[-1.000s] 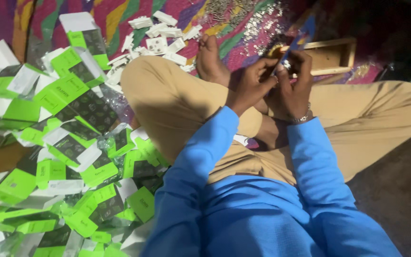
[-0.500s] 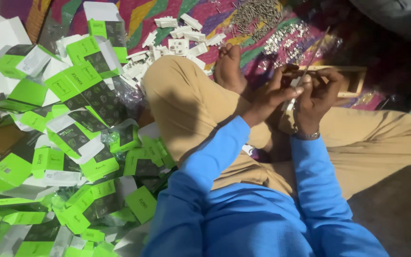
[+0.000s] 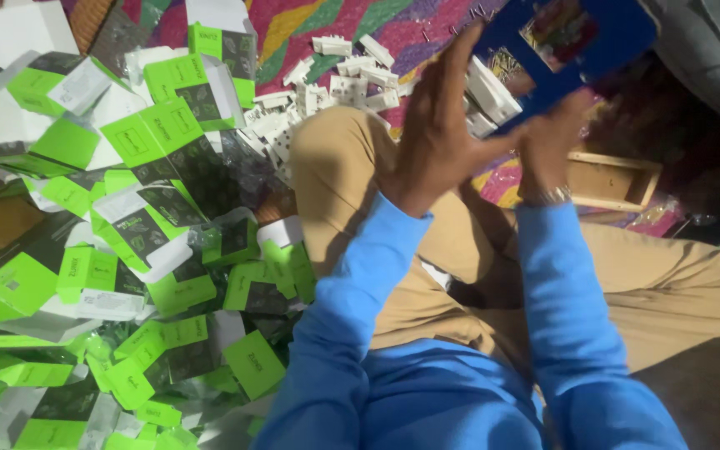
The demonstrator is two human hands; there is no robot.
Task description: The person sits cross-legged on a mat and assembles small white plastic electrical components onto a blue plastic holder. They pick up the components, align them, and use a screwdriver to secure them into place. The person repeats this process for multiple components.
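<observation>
Both hands are raised in front of me, above my crossed legs in tan trousers [image 3: 352, 192]. My left hand [image 3: 439, 133] has its fingers stretched up and its thumb pressed against the edge of a flat blue rectangular card [image 3: 618, 33] with a window in its middle. My right hand [image 3: 552, 146] grips the same blue card from below; a watch or bracelet sits on that wrist. A small white plastic part [image 3: 489, 92] shows just under the card, next to my left hand. My sleeves are bright blue.
A big heap of green, black and white cardboard boxes [image 3: 127, 250] covers the floor to my left. Several small white plastic parts [image 3: 335, 83] lie on a colourful patterned cloth [image 3: 293, 33]. A shallow wooden tray [image 3: 610, 179] sits beyond my right knee.
Both hands have lifted from low over my lap to up near the camera. They now hold up a blue card that was not seen in the earlier frames.
</observation>
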